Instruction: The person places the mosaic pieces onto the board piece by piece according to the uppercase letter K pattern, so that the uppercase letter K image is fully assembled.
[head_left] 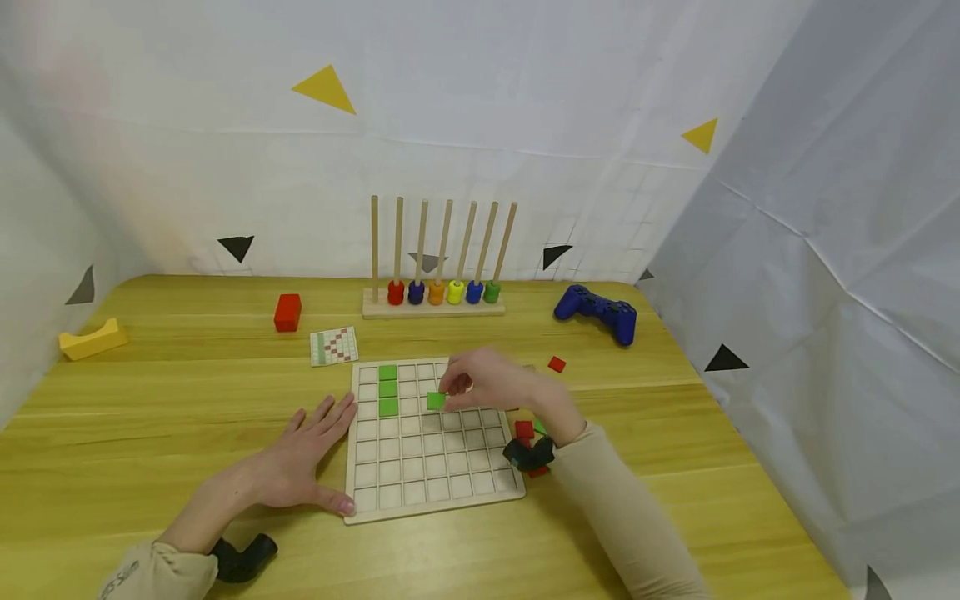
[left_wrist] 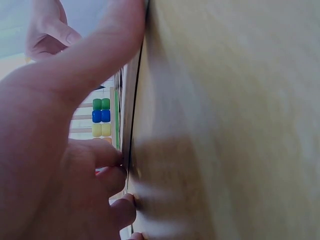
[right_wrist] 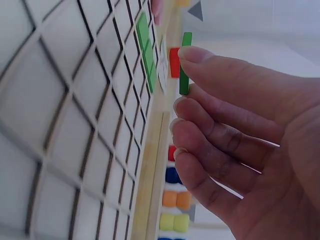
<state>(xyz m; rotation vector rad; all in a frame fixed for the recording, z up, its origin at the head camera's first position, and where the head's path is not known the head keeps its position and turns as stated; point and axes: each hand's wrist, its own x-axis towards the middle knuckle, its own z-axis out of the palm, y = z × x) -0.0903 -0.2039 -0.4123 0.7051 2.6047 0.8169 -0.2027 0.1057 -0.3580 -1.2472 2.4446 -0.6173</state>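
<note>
A small green square tile [head_left: 436, 401] is pinched at the fingertips of the right hand [head_left: 491, 385] and held just above the upper middle of a pale wooden grid board [head_left: 390, 500]; in the right wrist view the tile [right_wrist: 185, 63] is seen edge-on, clear of the board's surface, with the other fingers loosely curled below it. Three more green tiles [head_left: 387, 389] are seated in a column in the board's upper left squares. The left hand [head_left: 300, 462] is laid flat on the bench [head_left: 150, 417], fingers straight and spread, with the thumb and fingertips pressed against the board's left edge. Loose red and green tiles [head_left: 525, 430] are gathered just beside the board's right edge, partly hidden by the right wrist, and a single red tile [head_left: 557, 364] lies a little farther back. A small pattern card [head_left: 334, 345] with green and red squares lies just behind the board's upper left corner. Farther back, a wooden rack of seven upright rods [head_left: 435, 258] with coloured beads at its base is set. A red block [head_left: 287, 312] is placed to its left, a blue game controller [head_left: 597, 312] to its right, and a yellow block [head_left: 93, 340] near the bench's left edge.
</note>
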